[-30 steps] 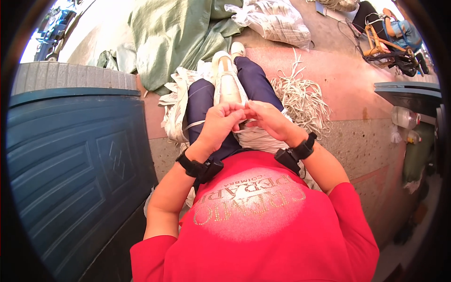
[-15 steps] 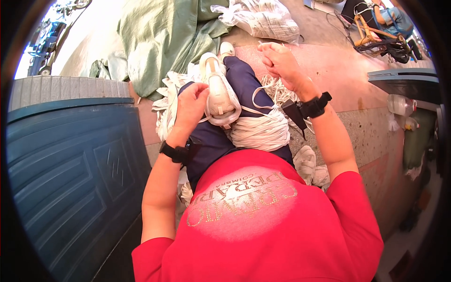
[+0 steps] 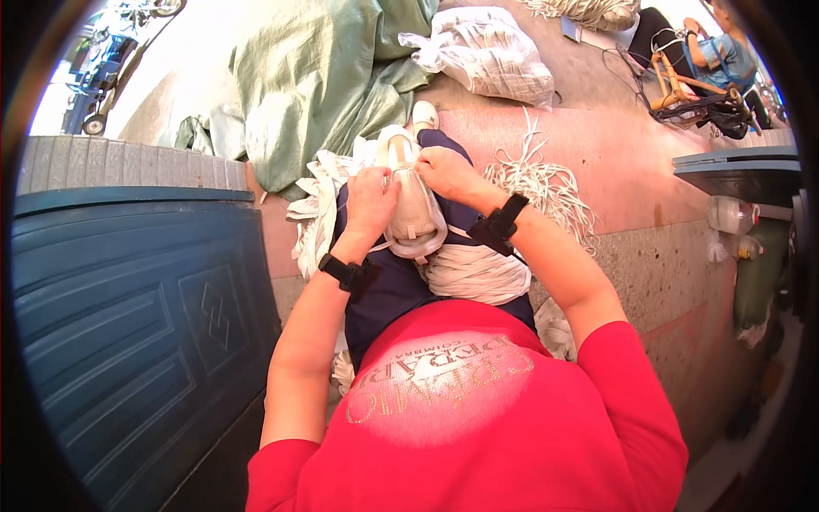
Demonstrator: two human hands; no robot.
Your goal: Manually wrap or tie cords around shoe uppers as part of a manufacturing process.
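Observation:
A white sneaker (image 3: pixel 416 224) lies across my lap, its toe end toward my body. My left hand (image 3: pixel 373 201) is closed at the sneaker's left edge, fingers bent against the lacing area. On the other side, my right hand (image 3: pixel 448 176) pinches at the eyelets; the shoelace in its fingers is too small to see well. A thick bundle of flat white shoelaces (image 3: pixel 478 271) rests on my right thigh, below the sneaker. More white strips or laces (image 3: pixel 316 224) are heaped beside my left leg.
Loose laces (image 3: pixel 546 189) spread on the floor at right. Ahead lie a green tarp (image 3: pixel 328 85) and a clear bag of white goods (image 3: pixel 495 55). A blue panelled door (image 3: pixel 145 299) stands at left. Far right, another person (image 3: pixel 721 55) sits by an orange frame (image 3: pixel 670 81).
My right hand has come down and left, from raised out at the right to the sneaker's eyelets. My left hand stays at the sneaker. The whole view has shifted slightly.

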